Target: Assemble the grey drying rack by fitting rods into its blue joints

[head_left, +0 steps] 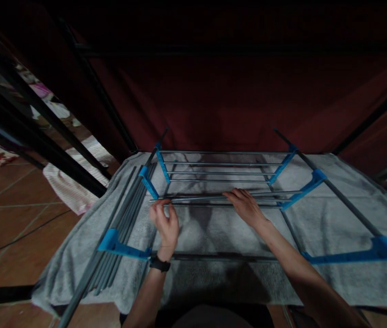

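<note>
A partly assembled drying rack with grey tubes and blue plastic brackets lies in front of me. My left hand [165,224], with a dark band on the wrist, pinches the left end of a thin grey metal rod [198,197] beside the left blue bracket [149,183]. Farther along, my right hand [246,207] has its fingers closed over the same rod. The rod slants slightly across other rods, towards the right blue bracket [305,189]. Several rods [220,173] span the back pair of brackets. My fingers hide part of the left end.
Several loose tubes [120,237] lie along the left side of the grey blanket [210,284]. Nearer blue brackets [125,247] stick inward from both side tubes. A dark red panel [214,105] stands behind. Black metal bars [39,136] and tiled floor [15,214] are at left.
</note>
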`<state>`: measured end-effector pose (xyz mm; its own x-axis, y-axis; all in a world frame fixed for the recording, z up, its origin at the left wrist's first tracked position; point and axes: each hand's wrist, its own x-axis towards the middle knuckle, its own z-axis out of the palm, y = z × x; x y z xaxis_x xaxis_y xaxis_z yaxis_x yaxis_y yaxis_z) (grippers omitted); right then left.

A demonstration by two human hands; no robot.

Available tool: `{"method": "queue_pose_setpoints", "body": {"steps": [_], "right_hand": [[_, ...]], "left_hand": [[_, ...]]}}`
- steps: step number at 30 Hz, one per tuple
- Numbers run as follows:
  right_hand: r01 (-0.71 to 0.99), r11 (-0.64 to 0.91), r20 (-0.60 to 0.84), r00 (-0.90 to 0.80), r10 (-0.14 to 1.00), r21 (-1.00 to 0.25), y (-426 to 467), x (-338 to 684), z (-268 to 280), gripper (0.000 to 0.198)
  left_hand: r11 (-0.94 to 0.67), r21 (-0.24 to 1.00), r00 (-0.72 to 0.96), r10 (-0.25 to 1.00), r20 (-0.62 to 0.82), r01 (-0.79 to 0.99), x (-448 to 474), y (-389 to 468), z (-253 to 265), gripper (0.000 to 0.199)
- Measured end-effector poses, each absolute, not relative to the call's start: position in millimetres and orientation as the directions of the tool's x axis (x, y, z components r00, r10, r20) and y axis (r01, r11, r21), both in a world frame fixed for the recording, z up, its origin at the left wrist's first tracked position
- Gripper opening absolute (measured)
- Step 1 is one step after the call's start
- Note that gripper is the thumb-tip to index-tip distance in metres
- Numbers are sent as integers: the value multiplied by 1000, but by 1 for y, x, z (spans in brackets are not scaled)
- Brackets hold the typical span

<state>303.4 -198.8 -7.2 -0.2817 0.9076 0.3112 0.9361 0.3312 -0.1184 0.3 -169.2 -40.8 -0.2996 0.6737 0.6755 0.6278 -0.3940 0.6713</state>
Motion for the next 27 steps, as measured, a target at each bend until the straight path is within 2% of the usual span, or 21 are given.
{"method": "queue_pose_setpoints", "body": {"steps": [2, 4, 6, 8, 10, 13, 19, 27], "right_hand": [[937, 329, 307, -282, 909, -114, -199, 304, -8, 44], [936, 332, 303, -286, 909, -113, -199, 304, -8, 44], [935, 335, 308, -287, 907, -116, -198, 304, -9, 44], [933, 340, 316, -289, 904, -119, -198, 304, -8, 43], [931, 344, 329, -290, 899, -120, -198, 304, -8, 42], [926, 359, 352, -301, 886, -113, -196, 306, -7, 39], [916, 389, 389, -324, 862, -99, -197, 301, -2, 40], [774, 609, 435, -494, 753, -176, -190, 217, 32, 38]], "left_hand": [[-303, 852, -560, 651, 512, 427, -15, -156, -49, 21], [-265, 949, -708, 637, 306, 171, -25, -142, -53, 28], [-240, 966, -745, 661, 94, -91, -30, -131, -50, 31], [-194, 927, -701, 707, -95, -322, -31, -126, -43, 30], [-154, 873, -620, 760, -194, -462, -29, -127, -35, 24], [-159, 829, -535, 824, -188, -536, -24, -133, -25, 17], [-226, 820, -533, 839, -109, -525, -19, -136, -25, 26], [-262, 836, -569, 819, -71, -482, -21, -131, -31, 34]]}}
